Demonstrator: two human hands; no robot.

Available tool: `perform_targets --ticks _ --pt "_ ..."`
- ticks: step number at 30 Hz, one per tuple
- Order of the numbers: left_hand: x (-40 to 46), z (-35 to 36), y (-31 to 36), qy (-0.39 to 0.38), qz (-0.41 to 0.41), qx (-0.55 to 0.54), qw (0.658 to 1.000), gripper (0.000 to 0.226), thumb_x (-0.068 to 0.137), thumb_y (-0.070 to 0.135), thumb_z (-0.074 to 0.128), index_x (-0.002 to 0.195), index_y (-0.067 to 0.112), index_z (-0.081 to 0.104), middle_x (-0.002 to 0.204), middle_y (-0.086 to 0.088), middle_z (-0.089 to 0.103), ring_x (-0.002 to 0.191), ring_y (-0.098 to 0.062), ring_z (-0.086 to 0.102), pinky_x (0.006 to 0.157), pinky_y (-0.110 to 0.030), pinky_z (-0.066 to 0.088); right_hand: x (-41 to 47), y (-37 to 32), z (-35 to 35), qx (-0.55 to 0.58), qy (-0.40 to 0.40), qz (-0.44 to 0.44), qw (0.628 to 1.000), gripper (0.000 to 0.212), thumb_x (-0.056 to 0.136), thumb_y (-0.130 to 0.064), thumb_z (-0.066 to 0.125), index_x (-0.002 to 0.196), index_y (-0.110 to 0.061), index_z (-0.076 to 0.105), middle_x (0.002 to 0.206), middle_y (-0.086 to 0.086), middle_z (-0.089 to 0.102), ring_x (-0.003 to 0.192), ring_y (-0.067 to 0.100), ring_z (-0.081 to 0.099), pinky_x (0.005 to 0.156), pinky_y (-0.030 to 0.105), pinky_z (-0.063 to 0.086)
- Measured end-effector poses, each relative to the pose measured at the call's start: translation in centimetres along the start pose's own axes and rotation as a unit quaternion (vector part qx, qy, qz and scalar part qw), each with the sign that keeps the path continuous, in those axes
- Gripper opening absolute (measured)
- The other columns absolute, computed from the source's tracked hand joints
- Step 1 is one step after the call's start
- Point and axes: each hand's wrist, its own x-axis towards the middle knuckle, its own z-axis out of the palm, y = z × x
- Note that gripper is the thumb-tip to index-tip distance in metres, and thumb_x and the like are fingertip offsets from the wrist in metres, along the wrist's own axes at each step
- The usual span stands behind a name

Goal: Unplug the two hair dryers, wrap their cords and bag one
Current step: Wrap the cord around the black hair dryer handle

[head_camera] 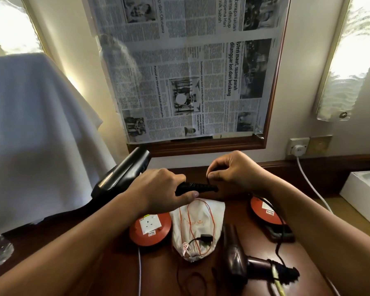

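A black hair dryer (124,174) is held above the wooden desk (107,270), its barrel aimed up and left. My left hand (158,189) grips its handle near the ribbed cord guard (198,186). My right hand (233,174) pinches the thin black cord just above that guard. A second, dark brown hair dryer (241,261) lies on the desk at the lower right, cord wound round its handle. A white drawstring bag (198,223) with orange strings lies in the middle, a black plug (205,239) resting on it.
Two round orange extension reels (150,229) (265,212) flank the bag. A white plug sits in the wall socket (298,146) with its white cable (312,184) running down. A white cloth (34,129) covers something at left, a white box (363,195) sits at right.
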Motion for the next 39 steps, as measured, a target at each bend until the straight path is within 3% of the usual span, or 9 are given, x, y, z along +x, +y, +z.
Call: perform_targets --ticks 5,10,18,21,23,26,29,35,39 --pt "0.5 0.7 -0.3 -0.021 -0.016 0.015 1.000 0.056 0.084 0.077 0.021 0.089 0.029 0.051 0.078 0.006 0.059 0.067 -0.011 0.055 0.052 -0.028 0.031 -0.2 -0.1 1.0 -0.024 0.101 -0.004 0.995 0.006 0.083 -0.015 0.070 0.079 -0.019 0.072 0.074 -0.004 0.070 0.068 0.003 0.062 0.064 0.013 0.049" --pt "1.1 1.5 0.0 -0.025 -0.069 -0.007 0.997 0.052 0.085 0.077 0.023 0.081 0.031 0.047 0.072 0.009 0.054 0.063 -0.009 0.053 0.051 -0.027 0.035 -0.9 0.3 3.2 0.005 0.188 0.004 0.982 0.005 0.083 -0.015 0.070 0.080 -0.019 0.072 0.070 -0.008 0.067 0.065 0.003 0.063 0.058 0.015 0.051" --pt "1.7 2.8 -0.2 0.010 -0.135 -0.044 0.990 0.051 0.087 0.074 0.025 0.085 0.028 0.048 0.072 0.007 0.051 0.068 -0.015 0.054 0.054 -0.029 0.040 -2.0 0.9 6.8 0.108 0.272 0.002 0.956 0.016 0.089 -0.012 0.063 0.102 -0.016 0.070 0.089 -0.013 0.068 0.086 -0.005 0.064 0.073 0.015 0.054" --pt "1.8 3.4 -1.0 0.021 -0.149 -0.046 0.988 0.058 0.086 0.076 0.022 0.090 0.027 0.053 0.076 0.006 0.055 0.072 -0.018 0.059 0.061 -0.032 0.047 -2.5 1.1 8.2 0.182 0.257 0.019 0.949 0.023 0.095 -0.012 0.052 0.113 -0.019 0.065 0.083 -0.018 0.066 0.077 -0.003 0.064 0.067 0.014 0.051" --pt "1.8 3.7 -1.4 0.025 -0.156 -0.051 0.986 0.061 0.085 0.076 0.021 0.094 0.026 0.056 0.080 0.004 0.058 0.076 -0.020 0.061 0.063 -0.034 0.048 -2.7 1.0 8.9 0.276 0.229 0.028 0.933 0.028 0.099 -0.009 0.042 0.116 -0.020 0.063 0.062 -0.017 0.057 0.054 -0.001 0.051 0.052 0.012 0.039" --pt "1.7 3.9 -1.9 0.041 -0.164 -0.062 0.984 0.064 0.085 0.076 0.022 0.101 0.026 0.058 0.087 0.001 0.064 0.080 -0.020 0.062 0.067 -0.034 0.050 -3.2 0.9 9.6 0.357 0.189 0.023 0.914 0.032 0.100 -0.004 0.034 0.117 -0.017 0.058 0.057 -0.003 0.040 0.050 0.009 0.033 0.046 0.023 0.026" --pt "1.4 3.8 -2.3 0.047 -0.159 -0.069 0.984 0.064 0.085 0.076 0.022 0.099 0.026 0.058 0.084 0.002 0.063 0.077 -0.019 0.061 0.068 -0.036 0.053 -3.3 1.1 10.2 0.406 0.155 0.040 0.900 0.028 0.100 -0.005 0.035 0.115 -0.014 0.057 0.061 0.006 0.034 0.053 0.014 0.030 0.050 0.029 0.026" --pt "1.1 3.5 -2.4 0.081 -0.137 -0.087 0.983 0.056 0.084 0.076 0.020 0.084 0.029 0.051 0.075 0.006 0.059 0.069 -0.016 0.059 0.063 -0.034 0.052 -2.9 1.8 10.7 0.493 0.060 0.053 0.866 0.022 0.100 -0.013 0.038 0.095 0.000 0.054 0.053 0.006 0.035 0.045 0.016 0.031 0.046 0.027 0.031" --pt "0.9 3.3 -2.5 0.103 -0.112 -0.109 0.982 0.049 0.084 0.076 0.021 0.075 0.032 0.043 0.067 0.008 0.055 0.063 -0.013 0.056 0.059 -0.033 0.050 -2.6 2.5 10.1 0.465 -0.006 0.060 0.883 0.033 0.099 -0.026 0.039 0.085 -0.002 0.055 0.054 0.011 0.042 0.047 0.022 0.041 0.057 0.035 0.040"
